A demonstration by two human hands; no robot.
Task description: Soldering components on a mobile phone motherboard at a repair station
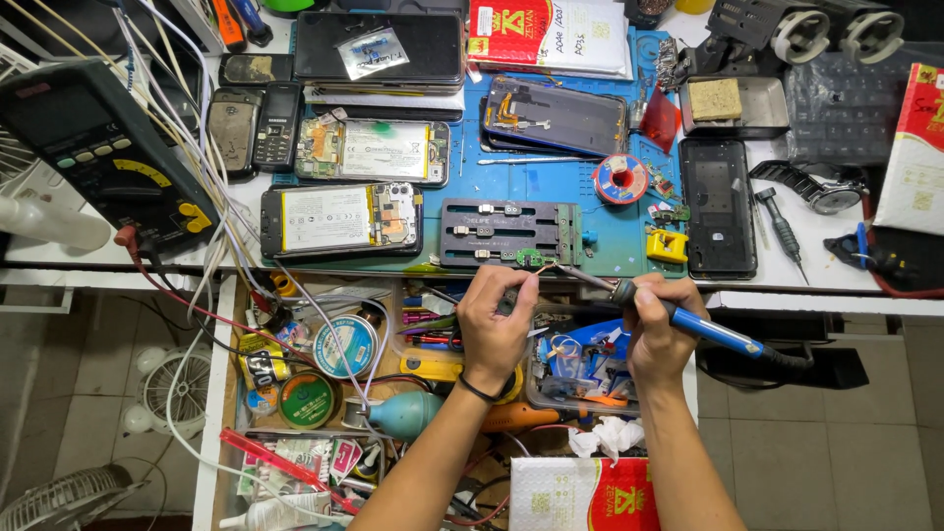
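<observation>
Overhead view of a repair bench with an open drawer below its near edge. The left hand (495,320) pinches a small green circuit board (531,259) between fingertips at the near edge of the blue work mat (590,202); the right hand (657,329) is closed in a pen grip round a blue-handled soldering iron (703,329), whose tip meets the board from the right. Just beyond the board lies a dark metal board-holding fixture (509,232), with an opened phone (341,218) showing its battery to its left and a second one (374,150) farther off. A small spool of solder wire (620,179) and a yellow block (668,245) sit to the right, near a black phone back shell (719,206). A multimeter (103,147) with trailing white leads occupies the far left. A flat red-and-white packet (551,34) lies at the far edge, another at the right edge (914,147), a third at the near edge (582,494). A shallow metal tin (735,106) holds a tan sponge. The drawer (226,393) holds round tins (307,398), a teal air-blower bulb (405,413), cables and a clear tray of small parts (580,369)
</observation>
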